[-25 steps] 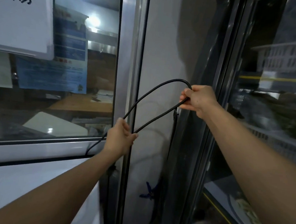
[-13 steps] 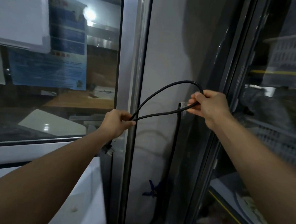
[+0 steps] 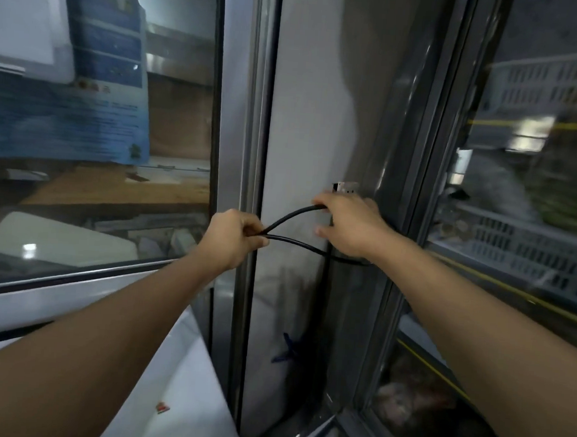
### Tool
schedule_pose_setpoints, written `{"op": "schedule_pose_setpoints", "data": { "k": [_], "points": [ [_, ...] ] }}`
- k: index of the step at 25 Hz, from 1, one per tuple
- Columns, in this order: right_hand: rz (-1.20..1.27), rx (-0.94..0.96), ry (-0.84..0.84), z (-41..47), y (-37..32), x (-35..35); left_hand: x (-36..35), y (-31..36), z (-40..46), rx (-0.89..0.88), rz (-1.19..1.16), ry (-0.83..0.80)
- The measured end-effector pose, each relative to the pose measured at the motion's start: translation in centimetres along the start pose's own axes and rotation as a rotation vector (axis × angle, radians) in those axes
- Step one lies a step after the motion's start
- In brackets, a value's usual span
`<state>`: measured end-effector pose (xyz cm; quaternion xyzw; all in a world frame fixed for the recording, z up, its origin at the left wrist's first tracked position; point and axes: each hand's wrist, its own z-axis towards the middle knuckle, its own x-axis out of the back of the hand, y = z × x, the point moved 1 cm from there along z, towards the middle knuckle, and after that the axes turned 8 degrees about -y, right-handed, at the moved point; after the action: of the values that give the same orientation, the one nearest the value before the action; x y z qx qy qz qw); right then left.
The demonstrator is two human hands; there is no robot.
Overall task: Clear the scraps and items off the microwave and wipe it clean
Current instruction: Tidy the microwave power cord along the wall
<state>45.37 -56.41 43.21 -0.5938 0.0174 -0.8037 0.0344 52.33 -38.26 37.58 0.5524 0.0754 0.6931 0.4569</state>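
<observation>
1. Left hand [image 3: 233,238], arm reaching forward, fingers curled round two strands of a black power cable [image 3: 292,215] where they cross.
2. Right hand [image 3: 350,227], palm down, fingers spread loosely over the cable's upper strand near a small metal bracket [image 3: 346,188]; its grip cannot be told.
3. The white microwave top [image 3: 182,391] lies bottom left, a small red scrap [image 3: 162,407] on it.

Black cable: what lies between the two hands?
In the head view, two strands of black cable span between left hand and right hand, over grey panel.
</observation>
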Motion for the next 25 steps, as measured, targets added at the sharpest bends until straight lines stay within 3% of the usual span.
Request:
{"op": "schedule_pose_setpoints", "data": {
  "k": [4, 10, 14, 19, 22, 25],
  "points": [
    [0.163, 0.112, 0.079, 2.2, -1.2, -2.3, -0.2, -1.1, 1.0, -0.02, 0.059, -0.023],
    [0.371, 0.047, 0.166, 3.9, 2.3, -6.0, -0.5, -8.0, 0.5, 0.21, 0.179, -0.103],
    [0.221, -0.029, 0.11, 4.3, 2.8, -10.1, 0.3, -10.4, 0.2, 0.27, 0.243, -0.098],
    [0.025, 0.206, -0.039, 5.4, -3.3, -15.5, 0.3, -10.3, 1.1, 0.25, 0.336, -0.105],
    [-0.012, 0.134, -0.079, 6.8, -6.5, -18.8, 0.1, -10.3, 1.3, 0.233, 0.375, -0.133],
    [0.082, 0.059, -0.002, 7.8, -7.7, -21.5, -0.1, -10.7, 1.3, 0.219, 0.396, -0.139]
  ]
}}
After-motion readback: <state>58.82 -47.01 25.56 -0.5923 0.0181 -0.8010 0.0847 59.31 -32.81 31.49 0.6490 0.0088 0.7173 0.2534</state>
